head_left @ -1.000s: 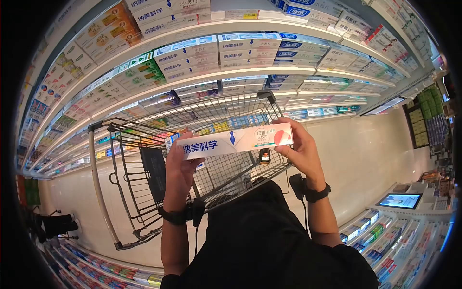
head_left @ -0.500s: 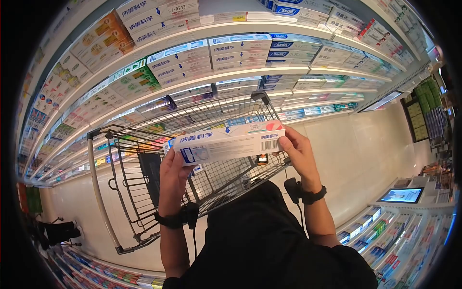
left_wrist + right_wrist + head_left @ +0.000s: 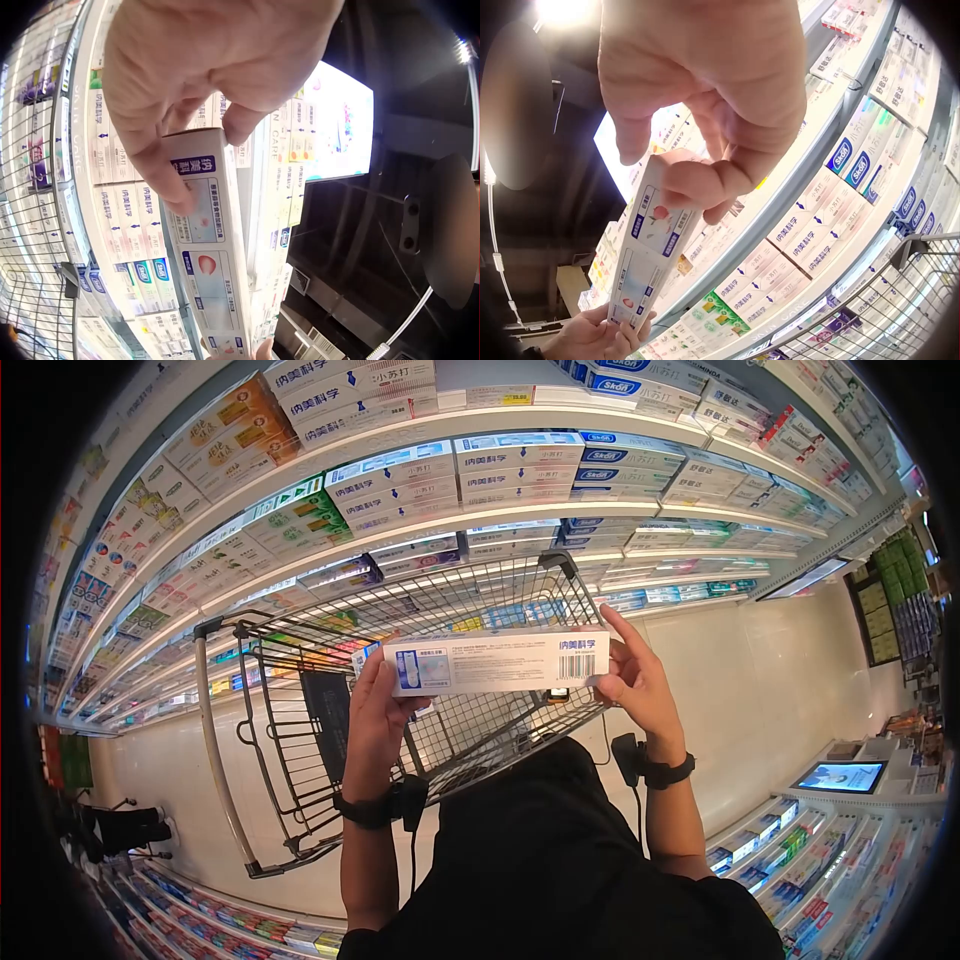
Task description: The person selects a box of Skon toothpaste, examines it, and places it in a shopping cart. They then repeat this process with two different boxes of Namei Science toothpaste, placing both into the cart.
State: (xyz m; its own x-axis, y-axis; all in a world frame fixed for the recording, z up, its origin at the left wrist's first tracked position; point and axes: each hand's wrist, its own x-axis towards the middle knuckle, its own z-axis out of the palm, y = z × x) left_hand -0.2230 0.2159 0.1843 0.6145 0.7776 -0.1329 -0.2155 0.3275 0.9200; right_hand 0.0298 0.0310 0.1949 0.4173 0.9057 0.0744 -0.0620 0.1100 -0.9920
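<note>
Carton [image 3: 505, 664] in left grip [image 3: 373, 708], right grip [image 3: 645, 695], both narrow

both hands [image 3: 712, 97] [image 3: 592, 335] hold a slim, tilted box [image 3: 640, 259].

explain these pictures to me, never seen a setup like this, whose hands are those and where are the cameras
There is no robot here, just a person using two bare hands. One camera sits on the head and looks forward and down; the other two pictures come from cameras on the wrists, where black wristbands show. The left hand and right hand hold a long white box between them, one at each end. In the head view, a wire shopping cart shows behind it, and beyond that are shelves filled with stacked boxes.
</note>
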